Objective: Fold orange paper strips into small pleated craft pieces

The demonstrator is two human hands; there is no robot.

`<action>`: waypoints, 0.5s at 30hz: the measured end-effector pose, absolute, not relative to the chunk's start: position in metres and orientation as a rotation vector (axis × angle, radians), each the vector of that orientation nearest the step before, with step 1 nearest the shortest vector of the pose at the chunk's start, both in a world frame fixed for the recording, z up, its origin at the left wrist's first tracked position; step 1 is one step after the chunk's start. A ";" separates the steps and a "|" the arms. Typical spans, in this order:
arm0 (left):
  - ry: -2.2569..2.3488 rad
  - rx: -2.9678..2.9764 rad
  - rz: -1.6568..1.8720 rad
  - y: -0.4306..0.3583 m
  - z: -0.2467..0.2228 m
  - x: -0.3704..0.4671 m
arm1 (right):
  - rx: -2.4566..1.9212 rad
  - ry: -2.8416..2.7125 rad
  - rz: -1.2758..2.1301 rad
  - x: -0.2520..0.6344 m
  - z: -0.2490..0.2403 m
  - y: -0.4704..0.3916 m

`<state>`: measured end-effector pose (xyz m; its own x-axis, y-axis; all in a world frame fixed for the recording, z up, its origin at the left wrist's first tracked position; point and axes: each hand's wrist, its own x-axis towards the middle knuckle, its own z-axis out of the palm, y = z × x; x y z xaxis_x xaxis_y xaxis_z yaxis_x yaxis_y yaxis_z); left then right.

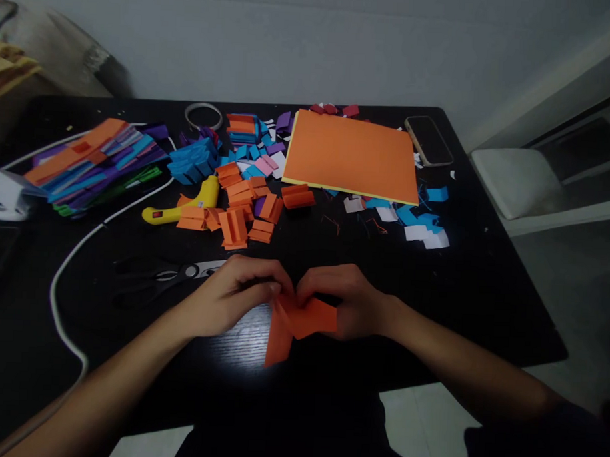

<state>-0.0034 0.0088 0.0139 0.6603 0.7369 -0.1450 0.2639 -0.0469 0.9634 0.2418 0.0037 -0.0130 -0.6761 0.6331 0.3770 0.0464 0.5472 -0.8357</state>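
Near the front edge of the black table, an orange paper piece [312,319] is held between both hands, with one strip hanging down and another part spreading right. My left hand [237,296] pinches its upper left part between thumb and fingers. Bent fingers of my right hand [350,300] grip it from the right, partly behind the paper. The two hands nearly touch at the fingertips. Black-handled scissors [191,271] lie beside my left hand. Beyond the hands are several folded orange pieces [235,226].
A yellow glue gun [206,195] with a white cable [55,293] lies left. Colored strips [102,161], blue pieces [192,161] and a tape ring [204,106] sit behind. Orange sheets [352,157], a phone [429,141] and paper scraps [427,234] are at the right.
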 end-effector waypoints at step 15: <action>0.877 1.459 0.210 0.011 0.016 -0.002 | -0.484 -2.209 0.976 0.239 -0.019 -0.005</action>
<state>-0.0018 0.0114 0.0157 0.6838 0.6186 -0.3869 0.3763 0.1552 0.9134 0.2394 -0.0046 -0.0188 -0.7101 0.5620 0.4242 0.0646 0.6519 -0.7556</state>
